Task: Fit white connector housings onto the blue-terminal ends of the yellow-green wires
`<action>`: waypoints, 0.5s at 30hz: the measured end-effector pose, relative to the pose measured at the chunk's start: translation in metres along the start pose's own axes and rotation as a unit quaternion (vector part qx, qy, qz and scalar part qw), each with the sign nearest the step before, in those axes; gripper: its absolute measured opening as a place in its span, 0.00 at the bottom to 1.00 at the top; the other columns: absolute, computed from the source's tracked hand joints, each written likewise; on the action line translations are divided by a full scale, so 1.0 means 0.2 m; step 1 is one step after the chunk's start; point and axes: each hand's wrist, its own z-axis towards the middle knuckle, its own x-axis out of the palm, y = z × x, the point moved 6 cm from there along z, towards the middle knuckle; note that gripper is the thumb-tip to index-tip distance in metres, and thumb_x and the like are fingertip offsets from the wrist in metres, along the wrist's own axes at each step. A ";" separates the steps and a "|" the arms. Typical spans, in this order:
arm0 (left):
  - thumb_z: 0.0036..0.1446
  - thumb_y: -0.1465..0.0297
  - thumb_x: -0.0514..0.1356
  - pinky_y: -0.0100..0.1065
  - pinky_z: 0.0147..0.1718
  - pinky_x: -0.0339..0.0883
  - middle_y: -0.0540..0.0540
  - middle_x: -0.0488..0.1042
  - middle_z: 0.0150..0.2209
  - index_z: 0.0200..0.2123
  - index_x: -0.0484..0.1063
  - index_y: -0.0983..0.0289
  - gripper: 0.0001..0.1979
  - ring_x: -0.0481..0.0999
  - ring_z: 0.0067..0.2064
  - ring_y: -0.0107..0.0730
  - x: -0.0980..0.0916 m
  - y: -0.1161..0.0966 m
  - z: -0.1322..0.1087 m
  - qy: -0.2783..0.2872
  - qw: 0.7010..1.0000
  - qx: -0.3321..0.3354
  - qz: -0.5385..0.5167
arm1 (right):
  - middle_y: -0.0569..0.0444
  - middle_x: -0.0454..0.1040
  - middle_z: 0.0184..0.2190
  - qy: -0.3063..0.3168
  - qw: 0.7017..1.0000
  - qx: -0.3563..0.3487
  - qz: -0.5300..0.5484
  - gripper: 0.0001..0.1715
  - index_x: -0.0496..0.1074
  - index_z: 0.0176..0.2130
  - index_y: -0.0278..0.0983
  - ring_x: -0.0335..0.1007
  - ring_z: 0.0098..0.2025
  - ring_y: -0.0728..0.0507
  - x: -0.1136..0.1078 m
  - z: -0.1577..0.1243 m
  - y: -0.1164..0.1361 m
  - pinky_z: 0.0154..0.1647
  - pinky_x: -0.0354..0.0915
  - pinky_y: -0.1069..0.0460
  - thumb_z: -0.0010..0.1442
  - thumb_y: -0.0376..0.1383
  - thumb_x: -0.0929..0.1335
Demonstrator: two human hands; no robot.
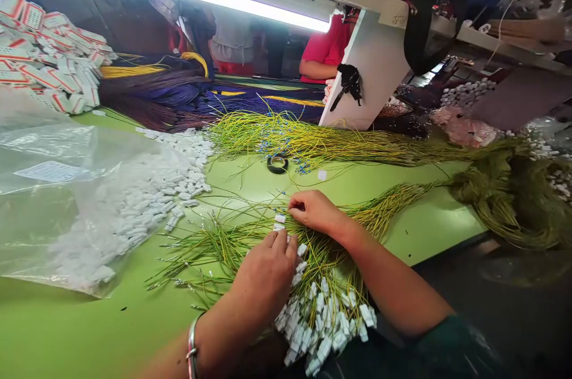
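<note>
My left hand [267, 266], with a bracelet on its wrist, is closed, fingers bent over small white plastic connectors [279, 219] that show just beyond its fingertips. Close by, my right hand [315, 212] has thumb and forefinger pinched together at a thin yellow-green wire, its blue-sleeved end beside the connectors; the exact grip is partly hidden. Under both hands spreads a bundle of yellow-green wires [223, 248] with metal tips at the left. Many wires bear white connectors [324, 319], which hang in a cluster at the table's near edge.
A clear plastic bag [53, 206] spills white connectors [147, 188] on the green table [53, 331]. Beyond lie a black tape roll [277, 164], more yellow-green wires [357, 143], dark blue wires [170, 96] and stacked white-and-red pieces [49, 57]. A person in red [324, 48] stands behind.
</note>
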 end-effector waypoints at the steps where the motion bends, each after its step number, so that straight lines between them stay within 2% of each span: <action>1: 0.62 0.72 0.51 0.47 0.44 0.71 0.70 0.72 0.48 0.50 0.69 0.73 0.16 0.72 0.50 0.50 0.01 0.00 0.00 0.000 1.000 -0.001 0.008 | 0.56 0.75 0.25 0.012 1.000 -0.001 -0.018 0.08 0.76 0.29 0.34 0.64 0.26 0.52 0.00 -0.01 0.01 0.29 0.55 0.57 0.51 0.30 0.66; 6: 0.61 0.72 0.52 0.46 0.43 0.72 0.71 0.71 0.50 0.52 0.68 0.71 0.17 0.71 0.51 0.50 0.02 0.00 0.00 -0.015 0.999 0.000 0.030 | 0.52 0.76 0.28 0.030 0.993 0.003 -0.112 0.07 0.76 0.29 0.35 0.65 0.28 0.49 0.01 -0.05 0.05 0.28 0.54 0.55 0.51 0.34 0.67; 8: 0.61 0.71 0.53 0.47 0.44 0.72 0.70 0.71 0.49 0.51 0.69 0.71 0.17 0.72 0.51 0.50 0.01 0.00 -0.01 -0.035 0.999 0.009 0.031 | 0.52 0.76 0.28 0.029 0.993 0.012 -0.110 0.07 0.76 0.28 0.35 0.65 0.29 0.49 0.02 -0.05 0.05 0.28 0.54 0.55 0.51 0.33 0.67; 12: 0.61 0.71 0.54 0.47 0.44 0.72 0.69 0.73 0.46 0.48 0.71 0.71 0.15 0.74 0.47 0.48 -0.02 0.00 -0.02 -0.067 0.997 0.032 0.030 | 0.55 0.73 0.24 0.033 0.997 0.051 0.036 0.07 0.74 0.27 0.34 0.64 0.26 0.51 0.01 -0.04 -0.02 0.27 0.57 0.57 0.52 0.34 0.67; 15: 0.60 0.71 0.54 0.47 0.44 0.72 0.67 0.75 0.45 0.46 0.71 0.70 0.13 0.74 0.46 0.47 -0.02 0.00 -0.03 -0.081 0.995 0.052 0.028 | 0.58 0.70 0.22 0.060 0.978 0.112 0.165 0.08 0.70 0.28 0.34 0.61 0.21 0.53 0.02 -0.05 -0.08 0.22 0.57 0.58 0.54 0.36 0.66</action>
